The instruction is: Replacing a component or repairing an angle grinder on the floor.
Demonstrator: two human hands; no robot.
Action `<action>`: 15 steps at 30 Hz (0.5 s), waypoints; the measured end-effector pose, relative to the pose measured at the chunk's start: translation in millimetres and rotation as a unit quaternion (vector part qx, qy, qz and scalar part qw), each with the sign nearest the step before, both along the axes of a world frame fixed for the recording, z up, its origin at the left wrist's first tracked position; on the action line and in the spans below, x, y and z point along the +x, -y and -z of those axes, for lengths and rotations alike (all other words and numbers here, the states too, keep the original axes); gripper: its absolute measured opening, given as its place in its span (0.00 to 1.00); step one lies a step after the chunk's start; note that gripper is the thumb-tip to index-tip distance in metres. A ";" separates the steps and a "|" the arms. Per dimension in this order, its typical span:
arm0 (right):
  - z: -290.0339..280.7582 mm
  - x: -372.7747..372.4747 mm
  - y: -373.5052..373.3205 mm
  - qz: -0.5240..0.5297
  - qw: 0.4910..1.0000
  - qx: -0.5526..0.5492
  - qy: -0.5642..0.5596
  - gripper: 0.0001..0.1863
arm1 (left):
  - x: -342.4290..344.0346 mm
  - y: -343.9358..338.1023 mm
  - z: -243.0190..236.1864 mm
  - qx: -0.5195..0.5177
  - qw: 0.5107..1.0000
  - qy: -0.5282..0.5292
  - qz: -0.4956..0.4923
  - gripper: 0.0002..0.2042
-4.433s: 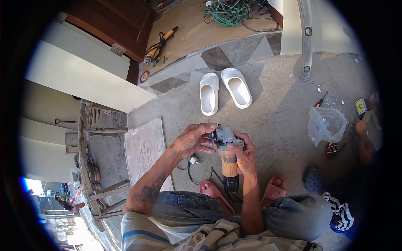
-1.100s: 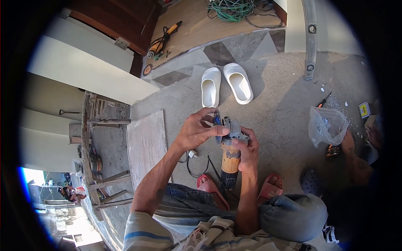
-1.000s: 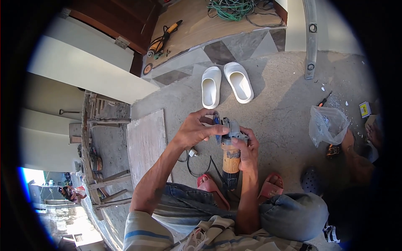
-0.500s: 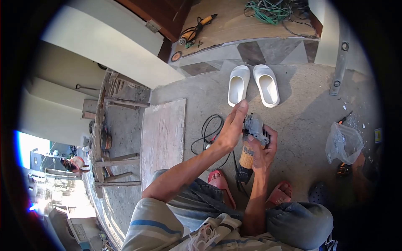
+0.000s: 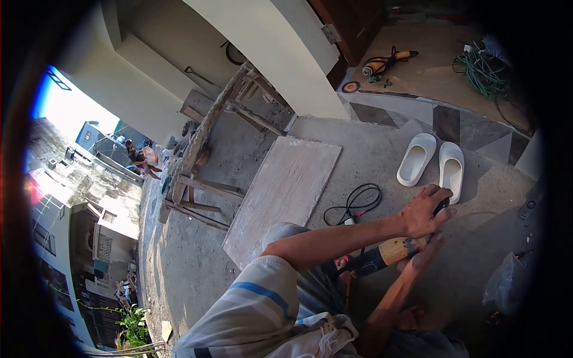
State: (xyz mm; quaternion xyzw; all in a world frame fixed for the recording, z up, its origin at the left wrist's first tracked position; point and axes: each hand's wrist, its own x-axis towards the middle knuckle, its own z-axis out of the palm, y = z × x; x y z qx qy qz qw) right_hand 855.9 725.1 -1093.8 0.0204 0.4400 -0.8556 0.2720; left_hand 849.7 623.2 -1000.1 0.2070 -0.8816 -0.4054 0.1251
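Note:
An angle grinder [image 5: 392, 250] with a yellow-orange body and black rear end lies slanted between my hands. My left hand [image 5: 422, 213] is closed over its head end, fingers curled round a dark part there. Below it, my right hand [image 5: 425, 255] grips the body near the head from underneath. Most of the grinder's metal head is hidden by my fingers, and I cannot see whether a disc is fitted. A black cord with a plug [image 5: 352, 219] lies looped on the concrete to the left of the tool.
White slip-on shoes [image 5: 416, 160] stand just beyond my hands. A flat board [image 5: 286, 194] lies to the left, beside a rough wooden frame [image 5: 200, 143]. On the raised threshold are another yellow power tool [image 5: 382, 62], an orange disc [image 5: 350, 87] and tangled green cord [image 5: 482, 71]. A clear plastic bag [image 5: 504, 283] lies right.
The view has swung left, so the surroundings sit further right. My left hand has moved from beside the grinder's head to curling over it. The grinder has tipped closer to level.

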 end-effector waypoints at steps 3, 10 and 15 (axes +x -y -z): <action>5.9 -11.4 -8.1 -0.008 0.998 0.055 0.016 0.43 | -3.9 28.3 -20.1 0.114 0.987 0.101 0.053 0.40; 24.8 -17.6 -12.7 -0.035 0.998 -0.005 -0.058 0.36 | 15.1 43.9 -52.9 0.186 0.962 0.163 0.117 0.46; 16.9 -15.1 -7.3 -0.074 0.997 0.002 0.011 0.32 | 31.8 34.2 -51.1 0.370 0.905 0.187 -0.093 0.39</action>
